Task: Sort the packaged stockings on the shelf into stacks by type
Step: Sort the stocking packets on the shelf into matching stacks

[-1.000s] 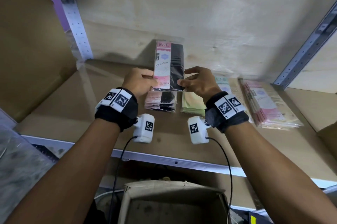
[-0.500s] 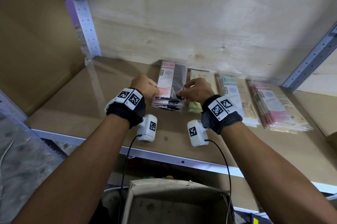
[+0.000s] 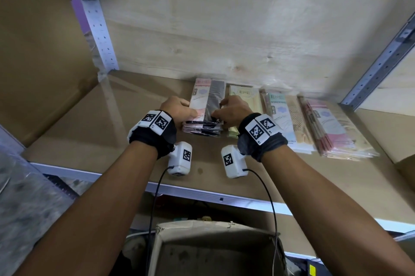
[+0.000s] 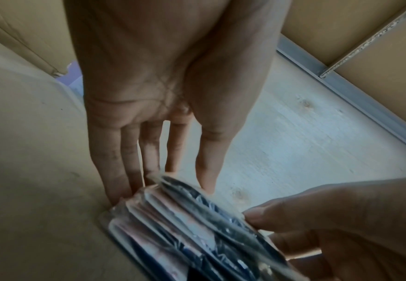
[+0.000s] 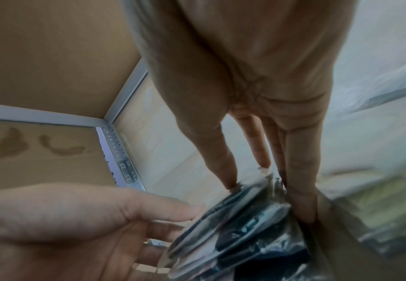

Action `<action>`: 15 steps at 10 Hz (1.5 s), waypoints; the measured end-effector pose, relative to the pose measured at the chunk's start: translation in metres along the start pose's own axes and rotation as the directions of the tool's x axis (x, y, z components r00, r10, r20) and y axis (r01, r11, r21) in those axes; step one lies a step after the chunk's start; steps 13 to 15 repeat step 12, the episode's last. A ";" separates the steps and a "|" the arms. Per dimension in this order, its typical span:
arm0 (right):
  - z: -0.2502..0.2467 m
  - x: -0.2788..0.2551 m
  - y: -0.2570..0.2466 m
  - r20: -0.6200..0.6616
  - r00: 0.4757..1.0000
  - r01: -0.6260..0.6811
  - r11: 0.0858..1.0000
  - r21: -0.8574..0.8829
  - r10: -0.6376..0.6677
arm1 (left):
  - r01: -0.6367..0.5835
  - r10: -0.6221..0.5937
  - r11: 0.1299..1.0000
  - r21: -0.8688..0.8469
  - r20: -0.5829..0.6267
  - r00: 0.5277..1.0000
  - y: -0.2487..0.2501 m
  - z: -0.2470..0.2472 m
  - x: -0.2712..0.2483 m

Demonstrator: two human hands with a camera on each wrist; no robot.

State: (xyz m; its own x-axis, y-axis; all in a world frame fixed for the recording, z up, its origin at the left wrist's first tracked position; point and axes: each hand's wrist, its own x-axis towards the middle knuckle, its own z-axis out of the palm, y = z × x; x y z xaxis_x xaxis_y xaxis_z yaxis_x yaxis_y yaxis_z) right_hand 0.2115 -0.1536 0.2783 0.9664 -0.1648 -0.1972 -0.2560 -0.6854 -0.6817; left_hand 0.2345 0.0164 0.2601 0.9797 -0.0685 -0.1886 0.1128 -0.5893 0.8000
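Note:
A pink-and-black stocking pack [image 3: 207,100] lies on top of a stack of like packs [image 3: 202,128] at the back of the cardboard shelf [image 3: 89,132]. My left hand [image 3: 179,109] holds its left edge and my right hand [image 3: 231,109] its right edge. In the left wrist view the left hand [image 4: 165,190] has its thumb over the top pack [image 4: 197,205] and its fingers down the stack's side. The right wrist view shows the right hand [image 5: 269,199] pinching the same pack [image 5: 243,205] the same way. The stack hides the fingertips.
To the right lie three more stacks: cream packs [image 3: 244,96], light blue and beige packs [image 3: 283,118], pink and beige packs [image 3: 332,127]. Metal uprights stand at the left [image 3: 96,24] and right [image 3: 381,62]. An open cardboard box [image 3: 215,248] sits below the shelf rail [image 3: 202,194].
Both hands have brought the pink-and-black pack down from an upright hold above the stack and laid it flat on top of it.

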 end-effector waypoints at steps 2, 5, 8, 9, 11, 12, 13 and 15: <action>0.006 0.001 -0.001 0.004 1.000 -0.029 0.999 0.026 0.029 | 0.016 -0.015 0.998 -0.066 0.025 1.000 -0.003 0.000 0.003; 0.008 -0.001 -0.001 -0.014 0.999 -0.038 0.996 0.077 0.039 | 0.013 -0.011 0.994 -0.111 0.019 1.000 -0.007 0.003 0.007; 0.008 -0.002 -0.003 -0.014 1.000 -0.026 0.998 0.064 0.027 | 0.022 -0.019 0.993 -0.114 0.027 0.999 -0.007 0.002 0.007; 0.009 0.000 -0.002 -0.020 1.000 -0.018 0.999 0.043 0.018 | -0.008 0.008 0.998 -0.069 0.008 1.000 -0.007 0.001 0.007; 0.009 0.003 -0.001 -0.035 0.999 -0.004 0.999 -0.041 0.002 | -0.010 0.011 0.999 -0.031 0.021 1.000 -0.004 -0.001 0.003; 0.005 0.001 -0.002 -0.095 0.994 0.048 0.998 -0.051 -0.053 | -0.001 0.001 1.000 0.001 -0.054 0.999 -0.001 -0.003 0.002; 0.005 0.001 -0.002 -0.095 0.994 0.048 0.998 -0.051 -0.053 | -0.001 0.001 1.000 0.001 -0.054 0.999 -0.001 -0.003 0.002; 0.005 0.001 -0.002 -0.095 0.994 0.048 0.998 -0.051 -0.053 | -0.001 0.001 1.000 0.001 -0.054 0.999 -0.001 -0.003 0.002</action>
